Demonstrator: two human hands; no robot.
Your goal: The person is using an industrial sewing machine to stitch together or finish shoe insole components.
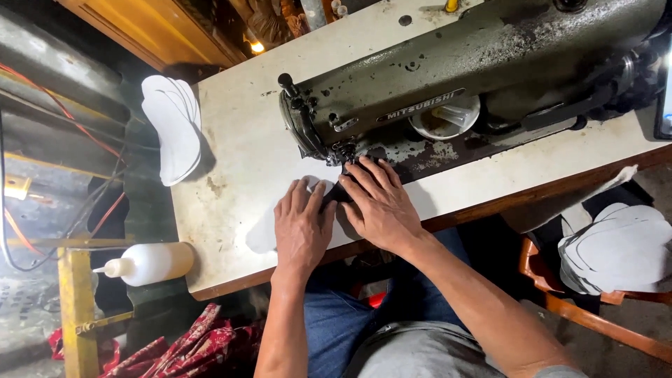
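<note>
**Both hands flat on white piece at the needle, fingers close to the foot**

Risk first: right hand (381,204) had its fingertips right up against the presser foot area of the sewing machine (448,91). Judged the main hazard was a finger drifting under the needle if the work got fed too fast or the hand crept forward. Second risk: the white cut piece (269,227) could skew or pucker if the two hands pressed unevenly, since the left one sat further back than the right. A dark strip (334,194) lay between the hands at the foot; it could slip out of line with the white piece. Could not tell whether the needle was down.

Grip: neither hand clamped anything. Left hand (302,227) lay palm down, fingers spread a little, pressing the white piece onto the table (238,140). Right hand also flat, fingers together and extended, touching the dark strip and the white piece just in front of the foot.

White piece sat on the table's near edge, mostly under the hands.

Nearby: stack of white pieces (173,126) at the far left edge, another stack (619,248) on a chair to the right, squeeze bottle (147,264) below left.
</note>
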